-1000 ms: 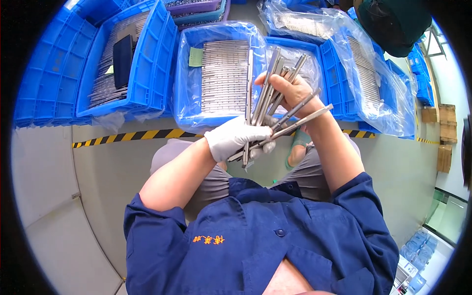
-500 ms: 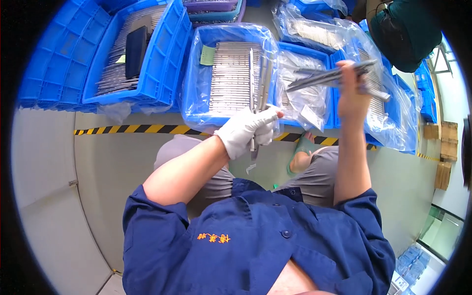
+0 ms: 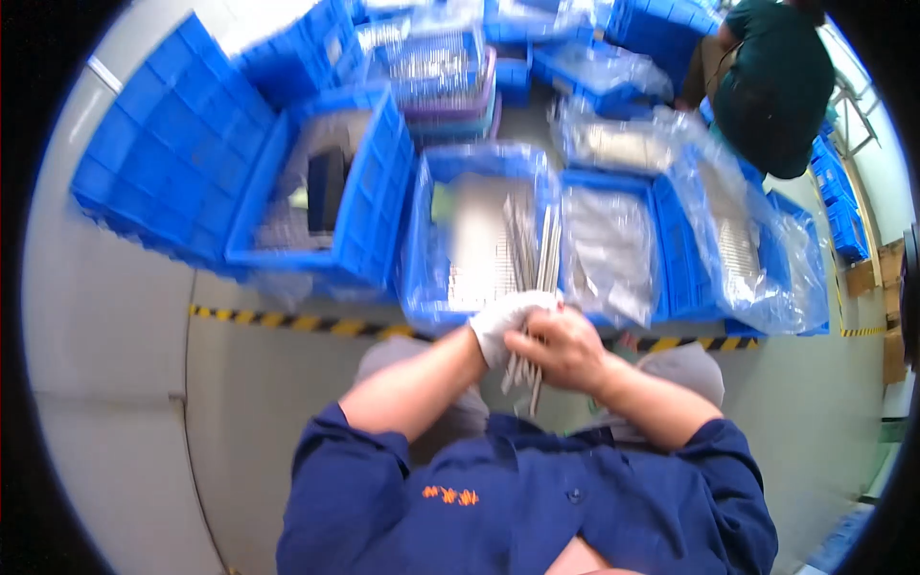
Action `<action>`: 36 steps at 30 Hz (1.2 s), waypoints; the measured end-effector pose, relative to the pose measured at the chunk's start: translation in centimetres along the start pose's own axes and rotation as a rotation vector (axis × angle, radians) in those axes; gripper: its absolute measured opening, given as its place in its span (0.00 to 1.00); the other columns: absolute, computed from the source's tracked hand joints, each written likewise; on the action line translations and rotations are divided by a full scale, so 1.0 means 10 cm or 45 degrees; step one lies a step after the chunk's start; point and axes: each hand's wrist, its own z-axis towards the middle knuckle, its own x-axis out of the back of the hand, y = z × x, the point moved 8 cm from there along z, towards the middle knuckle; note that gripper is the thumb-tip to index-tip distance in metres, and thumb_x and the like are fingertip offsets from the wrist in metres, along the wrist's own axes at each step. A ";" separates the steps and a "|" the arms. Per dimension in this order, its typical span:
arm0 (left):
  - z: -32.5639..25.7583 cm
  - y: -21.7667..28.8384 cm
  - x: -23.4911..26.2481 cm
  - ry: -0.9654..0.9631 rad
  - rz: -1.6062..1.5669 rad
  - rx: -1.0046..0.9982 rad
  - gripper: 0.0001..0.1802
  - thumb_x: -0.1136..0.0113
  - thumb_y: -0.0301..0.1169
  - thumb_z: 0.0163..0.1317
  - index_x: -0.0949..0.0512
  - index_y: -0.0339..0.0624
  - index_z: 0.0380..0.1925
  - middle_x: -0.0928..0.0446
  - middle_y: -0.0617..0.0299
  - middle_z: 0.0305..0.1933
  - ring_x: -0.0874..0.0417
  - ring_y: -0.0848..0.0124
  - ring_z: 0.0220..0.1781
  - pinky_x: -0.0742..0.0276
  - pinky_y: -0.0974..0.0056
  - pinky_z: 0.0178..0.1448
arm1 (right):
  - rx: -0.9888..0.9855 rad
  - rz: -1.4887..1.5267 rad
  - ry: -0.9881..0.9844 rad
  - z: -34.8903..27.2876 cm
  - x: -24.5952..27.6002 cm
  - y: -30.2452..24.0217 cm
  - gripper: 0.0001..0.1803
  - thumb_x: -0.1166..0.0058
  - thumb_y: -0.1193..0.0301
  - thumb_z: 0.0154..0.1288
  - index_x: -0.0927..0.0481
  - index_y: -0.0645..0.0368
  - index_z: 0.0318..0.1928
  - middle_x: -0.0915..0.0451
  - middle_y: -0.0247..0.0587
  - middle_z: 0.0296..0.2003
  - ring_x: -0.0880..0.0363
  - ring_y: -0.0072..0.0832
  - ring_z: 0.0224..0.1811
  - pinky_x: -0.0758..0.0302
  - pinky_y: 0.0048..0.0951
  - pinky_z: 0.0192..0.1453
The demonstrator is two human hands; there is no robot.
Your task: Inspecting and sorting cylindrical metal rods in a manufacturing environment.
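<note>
My left hand (image 3: 508, 324), in a white glove, is closed around a bundle of thin grey metal strips (image 3: 547, 251). My bare right hand (image 3: 567, 351) is wrapped around the same bundle, pressed against the glove. The strips stick out above both hands in two slightly spread groups, and their lower ends show beneath. Just beyond them stands a blue crate (image 3: 412, 273) lined with clear plastic, with rows of similar strips (image 3: 470, 278) inside. Motion blurs the picture, so single strips are hard to separate.
At left, a blue crate (image 3: 376, 182) holds a dark flat object (image 3: 326, 190) on strips. Right of the middle crate, another crate holds plastic-wrapped material (image 3: 609, 254). Black-and-yellow tape (image 3: 287, 320) runs along the floor. A person in dark green (image 3: 778, 86) is at far right.
My right hand has come left from over the right-hand crates, bringing its strips against those in my left hand. Both hands now meet. The view has tilted up, showing more crates behind.
</note>
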 end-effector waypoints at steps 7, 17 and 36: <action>0.01 0.00 0.29 0.557 -0.929 0.274 0.07 0.45 0.32 0.61 0.28 0.42 0.27 0.28 0.64 0.23 0.27 0.76 0.24 0.25 0.68 0.32 | -0.243 -0.129 -0.221 -0.41 0.21 -0.09 0.34 0.33 0.60 0.42 0.27 0.45 0.55 0.31 0.37 0.33 0.28 0.31 0.30 0.29 0.31 0.36; -0.51 -0.23 -1.31 -0.075 -0.410 0.596 0.22 0.36 0.34 0.53 0.31 0.42 0.45 0.28 0.64 0.34 0.25 0.75 0.33 0.25 0.67 0.37 | -1.211 1.127 -0.133 -0.19 0.65 1.16 0.23 0.61 0.52 0.69 0.19 0.54 0.45 0.33 0.26 0.27 0.39 0.17 0.31 0.38 0.18 0.37; -0.88 -0.47 -1.43 -0.094 -0.689 0.691 0.16 0.38 0.34 0.57 0.31 0.44 0.42 0.30 0.66 0.29 0.25 0.72 0.32 0.24 0.55 0.49 | -0.906 1.066 -0.898 -0.03 0.23 0.42 0.27 0.71 0.50 0.72 0.28 0.52 0.56 0.34 0.29 0.26 0.36 0.21 0.29 0.34 0.26 0.37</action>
